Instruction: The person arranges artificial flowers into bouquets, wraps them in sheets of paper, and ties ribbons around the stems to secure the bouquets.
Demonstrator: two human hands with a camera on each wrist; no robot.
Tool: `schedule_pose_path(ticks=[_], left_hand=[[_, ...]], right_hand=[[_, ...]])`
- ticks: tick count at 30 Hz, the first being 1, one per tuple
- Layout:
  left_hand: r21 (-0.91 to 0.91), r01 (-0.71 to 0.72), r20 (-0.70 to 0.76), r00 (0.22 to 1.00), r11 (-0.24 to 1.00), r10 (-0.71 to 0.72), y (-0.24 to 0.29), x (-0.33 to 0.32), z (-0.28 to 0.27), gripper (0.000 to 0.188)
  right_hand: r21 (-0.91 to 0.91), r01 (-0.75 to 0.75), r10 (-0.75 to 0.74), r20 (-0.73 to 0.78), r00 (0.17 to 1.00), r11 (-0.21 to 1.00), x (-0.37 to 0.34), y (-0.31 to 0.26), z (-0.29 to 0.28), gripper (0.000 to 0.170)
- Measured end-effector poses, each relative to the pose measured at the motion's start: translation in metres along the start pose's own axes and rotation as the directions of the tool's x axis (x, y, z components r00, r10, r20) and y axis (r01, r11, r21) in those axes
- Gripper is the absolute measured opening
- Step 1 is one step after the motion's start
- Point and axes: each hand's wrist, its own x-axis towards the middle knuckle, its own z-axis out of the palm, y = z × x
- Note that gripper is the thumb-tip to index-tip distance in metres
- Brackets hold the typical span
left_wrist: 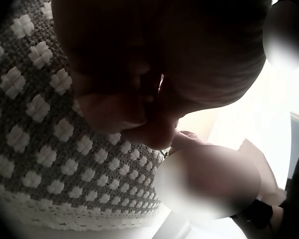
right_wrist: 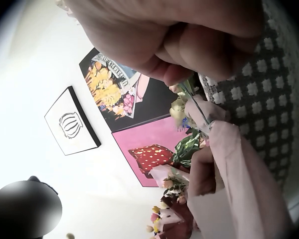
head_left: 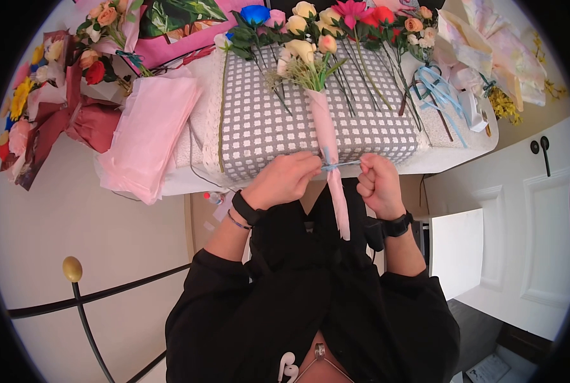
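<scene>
I sit at a white worktop (head_left: 202, 182) spread with a grey-and-white checked cloth (head_left: 253, 131), both my hands in front of me. A slim bouquet wrapped in pale pink paper (head_left: 325, 124) lies between them, its flower heads (head_left: 304, 54) on the cloth, pointing away from me, and its narrow tail hanging past the worktop's edge above my lap. A thin blue ribbon (head_left: 350, 163) circles the wrap. My right hand (head_left: 379, 185) pinches one end and holds it out taut to the side, fingers curled. My left hand (head_left: 281, 179) grips the ribbon close against the wrap; whether it also pinches paper I cannot tell. The likeliest trouble, I judge, is at that band: a hard pull could crease or tear the soft paper, while a slack one could let the ribbon slide towards the thinner tail. With the tail unsupported, an uneven tug might also twist the bouquet or tip it towards my lap. The ribbon is narrow and could slip from my fingertips. Farther back, long loose stems (head_left: 359, 76) lie close beside the flower heads, so a sideways swing of the bouquet could snag or scatter them.
</scene>
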Motion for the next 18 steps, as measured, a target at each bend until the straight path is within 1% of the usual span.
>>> schedule_pose_path(ticks=[3, 6, 7, 8, 9, 10, 11, 12, 14, 15, 17, 18], left_hand=[[-0.007, 0.029, 0.004, 1.000, 1.000, -0.029, 0.001, -0.002, 0.000, 0.006], [0.025, 0.056, 0.019, 0.998, 0.998, -0.056, -0.002, -0.006, 0.001, 0.004], [-0.020, 0.074, -0.011, 0.997, 0.997, -0.074, -0.001, -0.007, 0.004, 0.006], [-0.069, 0.092, -0.036, 0.995, 0.993, -0.094, 0.001, -0.009, 0.006, 0.008], [-0.072, 0.094, -0.032, 0.995, 0.993, -0.097, 0.000, -0.013, 0.010, 0.008], [-0.246, 0.238, -0.027, 0.967, 0.939, -0.253, -0.003, -0.015, 0.015, 0.012], [-0.410, 0.365, 0.005, 0.917, 0.836, -0.398, -0.005, -0.017, 0.019, 0.017], [-0.410, 0.361, 0.002, 0.918, 0.837, -0.395, -0.004, -0.018, 0.023, 0.017], [-0.715, 0.335, -0.059, 0.845, 0.613, -0.532, -0.003, -0.022, 0.031, 0.021], [-0.715, 0.335, -0.064, 0.843, 0.613, -0.534, -0.004, -0.024, 0.032, 0.021], [-0.731, 0.419, 0.025, 0.805, 0.539, -0.593, -0.006, -0.027, 0.034, 0.024], [-0.731, 0.419, 0.025, 0.805, 0.539, -0.593, -0.004, -0.026, 0.033, 0.024]], right_hand=[[-0.015, 0.031, -0.031, -0.002, 1.000, 0.999, -0.005, -0.002, 0.001, 0.025], [-0.044, -0.020, 0.021, 0.020, 1.000, 0.999, 0.003, -0.001, -0.009, 0.026], [-0.214, 0.016, -0.004, 0.058, 0.998, 0.977, 0.009, -0.004, -0.017, 0.023], [-0.373, 0.055, -0.021, 0.096, 0.995, 0.926, 0.013, -0.004, -0.022, 0.020], [-0.371, 0.051, -0.018, 0.092, 0.996, 0.927, 0.015, 0.000, -0.023, 0.020], [-0.655, 0.225, -0.115, 0.207, 0.972, 0.721, 0.019, 0.003, -0.022, 0.015], [-0.832, 0.380, -0.159, 0.345, 0.925, 0.404, 0.021, 0.004, -0.022, 0.014], [-0.833, 0.382, -0.161, 0.347, 0.924, 0.401, 0.020, 0.001, -0.016, 0.014], [-0.850, 0.427, -0.259, 0.357, 0.898, 0.308, 0.014, -0.010, -0.004, 0.017], [-0.849, 0.429, -0.255, 0.361, 0.897, 0.308, 0.012, -0.016, 0.002, 0.017], [-0.886, 0.313, -0.191, 0.261, 0.946, 0.342, 0.007, -0.028, 0.012, 0.021], [-0.886, 0.314, -0.191, 0.261, 0.946, 0.342, 0.006, -0.031, 0.017, 0.021]])
